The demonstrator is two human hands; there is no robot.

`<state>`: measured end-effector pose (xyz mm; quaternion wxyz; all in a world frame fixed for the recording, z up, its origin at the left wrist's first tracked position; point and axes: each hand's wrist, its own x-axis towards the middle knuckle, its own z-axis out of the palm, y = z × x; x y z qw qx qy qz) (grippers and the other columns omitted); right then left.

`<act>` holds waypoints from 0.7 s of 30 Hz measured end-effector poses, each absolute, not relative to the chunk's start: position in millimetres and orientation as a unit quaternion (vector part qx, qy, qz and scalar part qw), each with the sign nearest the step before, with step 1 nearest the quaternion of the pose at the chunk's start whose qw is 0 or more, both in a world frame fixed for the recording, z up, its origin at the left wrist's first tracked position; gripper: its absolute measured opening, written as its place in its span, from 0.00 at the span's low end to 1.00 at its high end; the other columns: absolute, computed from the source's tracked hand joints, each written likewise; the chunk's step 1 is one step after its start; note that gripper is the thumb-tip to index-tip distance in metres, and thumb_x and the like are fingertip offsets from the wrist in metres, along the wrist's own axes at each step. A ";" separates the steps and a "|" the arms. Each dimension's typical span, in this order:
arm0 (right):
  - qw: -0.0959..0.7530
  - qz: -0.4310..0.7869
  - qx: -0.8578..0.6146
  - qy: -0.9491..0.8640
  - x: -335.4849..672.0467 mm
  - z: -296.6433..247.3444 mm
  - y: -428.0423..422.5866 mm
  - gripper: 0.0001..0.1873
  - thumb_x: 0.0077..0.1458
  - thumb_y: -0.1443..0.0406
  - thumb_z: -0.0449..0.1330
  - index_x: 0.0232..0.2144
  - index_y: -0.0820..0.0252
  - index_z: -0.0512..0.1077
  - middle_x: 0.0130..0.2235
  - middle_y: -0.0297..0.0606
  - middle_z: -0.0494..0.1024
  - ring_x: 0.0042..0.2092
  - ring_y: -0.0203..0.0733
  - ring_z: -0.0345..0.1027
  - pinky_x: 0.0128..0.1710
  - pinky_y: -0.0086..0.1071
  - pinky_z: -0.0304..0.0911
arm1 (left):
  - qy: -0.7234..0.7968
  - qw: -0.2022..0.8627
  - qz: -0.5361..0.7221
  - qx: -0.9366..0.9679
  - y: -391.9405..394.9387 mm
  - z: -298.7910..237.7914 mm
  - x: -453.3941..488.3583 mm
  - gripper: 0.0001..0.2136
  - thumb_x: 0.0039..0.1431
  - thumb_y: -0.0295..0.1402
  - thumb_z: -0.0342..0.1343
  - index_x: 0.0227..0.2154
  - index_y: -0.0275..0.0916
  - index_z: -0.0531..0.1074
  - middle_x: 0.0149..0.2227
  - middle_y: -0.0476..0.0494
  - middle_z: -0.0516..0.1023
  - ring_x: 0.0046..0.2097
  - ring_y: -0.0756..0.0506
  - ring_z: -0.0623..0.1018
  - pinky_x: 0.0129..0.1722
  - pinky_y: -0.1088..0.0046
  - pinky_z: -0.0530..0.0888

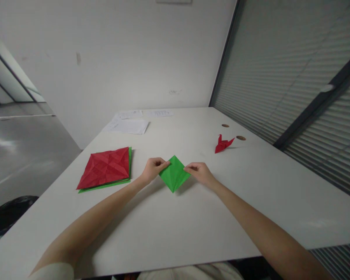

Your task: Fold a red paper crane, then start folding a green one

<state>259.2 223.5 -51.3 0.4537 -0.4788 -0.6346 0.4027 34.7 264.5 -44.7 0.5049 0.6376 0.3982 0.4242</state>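
Observation:
A green sheet of origami paper, folded into a small diamond with a crease down its lower half, is held between my two hands just above the table. My left hand pinches its upper left edge, thumb on top. On the other side, my right hand grips the right corner between thumb and fingers. The diamond's lower point faces me. Beyond my right hand a folded red paper crane rests on the table. Left of my left hand lies a creased red sheet on top of green sheets.
White printed papers lie at the table's far left. Two round holes sit near the right edge, by the window blinds. A white wall stands behind the white table. A black bin bag is at floor level on the left.

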 end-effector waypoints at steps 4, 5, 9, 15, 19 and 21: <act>0.471 0.380 -0.479 -0.636 261.4 -50.7 224.4 0.18 0.45 0.51 0.63 0.24 0.60 0.76 0.26 0.37 0.77 0.30 0.40 0.68 0.32 0.34 0.64 | 0.327 0.600 0.360 0.635 266.7 -43.7 29.1 0.21 0.41 0.46 0.68 0.30 0.32 0.76 0.27 0.47 0.77 0.28 0.51 0.73 0.31 0.75 0.69; 0.477 0.376 -0.478 -0.635 261.9 -50.3 224.6 0.18 0.46 0.50 0.63 0.24 0.60 0.76 0.26 0.37 0.77 0.30 0.40 0.68 0.32 0.34 0.63 | 0.308 0.624 0.336 0.634 266.4 -44.1 28.7 0.21 0.41 0.44 0.70 0.33 0.32 0.76 0.30 0.45 0.78 0.31 0.50 0.75 0.34 0.74 0.71; 0.517 0.361 -0.484 -0.606 262.1 -48.7 225.1 0.20 0.45 0.48 0.63 0.25 0.59 0.74 0.26 0.36 0.76 0.29 0.40 0.67 0.31 0.33 0.64 | 0.282 0.686 0.314 0.593 260.9 -47.8 33.1 0.24 0.41 0.39 0.71 0.41 0.33 0.75 0.39 0.40 0.79 0.38 0.47 0.78 0.42 0.70 0.73; 0.571 0.406 -0.501 -0.508 256.1 -54.3 224.9 0.24 0.43 0.43 0.63 0.31 0.56 0.70 0.25 0.35 0.75 0.27 0.42 0.69 0.28 0.36 0.68 | 0.283 0.779 0.349 0.438 244.7 -49.3 47.1 0.24 0.40 0.37 0.72 0.40 0.33 0.73 0.40 0.38 0.79 0.39 0.45 0.79 0.46 0.64 0.75; 0.557 0.437 -0.498 -0.501 251.1 -58.8 222.0 0.24 0.44 0.43 0.62 0.33 0.54 0.67 0.23 0.34 0.74 0.27 0.44 0.71 0.30 0.38 0.69 | 0.327 0.771 0.321 0.443 237.3 -48.0 51.0 0.23 0.39 0.37 0.73 0.38 0.32 0.76 0.41 0.36 0.80 0.39 0.45 0.80 0.43 0.65 0.76; 0.544 0.441 -0.497 -0.513 249.8 -58.1 219.9 0.22 0.44 0.45 0.62 0.32 0.54 0.67 0.22 0.32 0.73 0.27 0.42 0.70 0.29 0.36 0.67 | 0.339 0.753 0.329 0.459 236.5 -49.3 51.4 0.25 0.37 0.36 0.73 0.40 0.33 0.76 0.42 0.36 0.80 0.39 0.44 0.79 0.40 0.66 0.76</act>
